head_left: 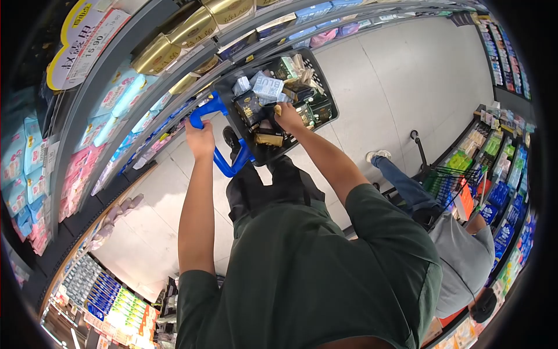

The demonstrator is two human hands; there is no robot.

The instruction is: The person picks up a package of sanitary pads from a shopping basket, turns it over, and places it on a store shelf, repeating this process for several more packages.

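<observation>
My left hand [200, 138] is wrapped round the blue handle [228, 168] of a dark grey shopping basket [333, 96]. Inside the basket lie several small packs: a light blue one marked BLUE [268, 87], a black box with gold print [249, 108], green and gold packs [321, 111] and a gold-brown pack [268, 139] near the lower edge. Over the middle of the basket is my right hand [289, 118], its fingers closed near a small yellowish thing too small to name.
Shelves with gold boxes [193, 26] and light blue packs [118, 87] run along the left. Another person in a grey top [463, 262] stands at the right beside a black wire cart [453, 181]. Stocked shelves [491, 157] line the far right.
</observation>
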